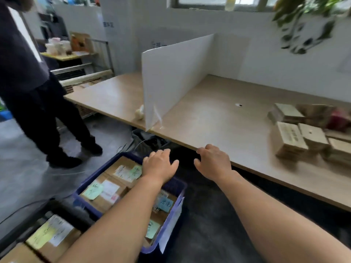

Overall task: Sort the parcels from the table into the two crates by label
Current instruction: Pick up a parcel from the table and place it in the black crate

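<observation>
A long wooden table with an upright white divider board stands on a grey concrete floor against a white wall, under a daylit window, beside cluttered metal shelving.

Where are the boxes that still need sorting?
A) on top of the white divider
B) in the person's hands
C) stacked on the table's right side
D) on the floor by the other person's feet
C: the brown cardboard parcels sit in a cluster on the right part of the wooden table, while the left hand and right hand hold nothing.
</observation>
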Motion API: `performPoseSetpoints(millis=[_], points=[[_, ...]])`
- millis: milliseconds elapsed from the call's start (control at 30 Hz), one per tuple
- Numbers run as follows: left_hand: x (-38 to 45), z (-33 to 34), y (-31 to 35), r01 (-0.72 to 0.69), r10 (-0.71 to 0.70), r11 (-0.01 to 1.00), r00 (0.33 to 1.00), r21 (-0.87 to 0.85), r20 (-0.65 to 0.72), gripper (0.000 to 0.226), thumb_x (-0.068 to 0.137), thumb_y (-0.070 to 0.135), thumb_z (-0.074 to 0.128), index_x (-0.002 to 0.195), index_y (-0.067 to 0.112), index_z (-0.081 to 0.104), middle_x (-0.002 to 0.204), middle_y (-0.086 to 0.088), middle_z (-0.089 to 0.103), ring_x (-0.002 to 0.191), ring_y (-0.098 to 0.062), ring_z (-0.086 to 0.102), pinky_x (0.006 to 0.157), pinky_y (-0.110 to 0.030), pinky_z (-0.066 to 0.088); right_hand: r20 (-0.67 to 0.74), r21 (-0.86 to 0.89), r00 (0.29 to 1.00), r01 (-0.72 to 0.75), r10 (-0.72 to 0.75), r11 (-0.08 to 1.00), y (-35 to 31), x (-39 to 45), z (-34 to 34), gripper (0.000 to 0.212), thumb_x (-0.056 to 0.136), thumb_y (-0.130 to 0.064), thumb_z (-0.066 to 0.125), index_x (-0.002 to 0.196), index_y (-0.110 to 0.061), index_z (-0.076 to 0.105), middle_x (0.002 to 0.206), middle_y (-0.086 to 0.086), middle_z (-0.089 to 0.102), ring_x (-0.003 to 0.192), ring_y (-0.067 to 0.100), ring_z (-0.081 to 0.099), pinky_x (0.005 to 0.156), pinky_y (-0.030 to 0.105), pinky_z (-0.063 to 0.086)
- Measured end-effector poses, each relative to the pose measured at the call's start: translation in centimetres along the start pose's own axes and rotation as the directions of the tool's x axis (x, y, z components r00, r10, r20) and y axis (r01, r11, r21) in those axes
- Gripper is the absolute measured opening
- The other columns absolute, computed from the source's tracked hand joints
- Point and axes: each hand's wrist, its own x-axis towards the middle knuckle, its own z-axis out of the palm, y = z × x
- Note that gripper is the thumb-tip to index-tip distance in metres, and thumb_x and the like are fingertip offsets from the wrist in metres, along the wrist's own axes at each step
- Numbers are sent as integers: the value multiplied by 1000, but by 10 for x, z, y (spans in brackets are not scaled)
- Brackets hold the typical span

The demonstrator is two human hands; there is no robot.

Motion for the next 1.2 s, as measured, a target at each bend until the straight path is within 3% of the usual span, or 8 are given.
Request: performPoseSetpoints(millis=[467,633,900,1067,1200], points=[[63,67,247,-257,256,966,966,32,49,58,95,51,39,143,20,36,142,-3,47,130,-23,42,102,-38,35,-29,-53,968,-251,250,967,245,-11,-24,44,96,-37,43,135,-18,52,132,8,53,120,27,51,91,38,45],[76,92,322,-342,339,939,938,35,73,57,95,51,38,143,20,36,140,-2,49,127,-23,44,100,-37,36,-50,-45,943,-331,329,943,318,-23,-30,42,96,-36,43,132,-17,53,125,8,54,117,26,51,92,38,44],[104,118,411,-506,499,862,860,42,107,55,95,51,39,142,22,37,137,-2,51,124,-22,45,98,-37,37,-43,-40,882,-471,470,881,409,-32,-30,41,97,-37,41,132,-18,52,128,7,53,121,24,48,97,37,41],[139,131,465,-600,596,800,796,11,107,58,94,52,42,144,22,36,141,-4,48,125,-23,46,96,-37,40,-74,-55,823,-567,563,822,457,-20,-36,38,97,-37,42,128,-18,53,124,8,54,114,24,51,90,35,44],[171,135,508,-665,664,746,740,-28,106,57,94,52,43,143,23,38,140,-3,50,126,-23,47,98,-38,42,-50,-66,766,-643,641,763,492,-2,-51,41,97,-37,42,132,-19,52,130,9,52,120,26,49,96,38,42]])
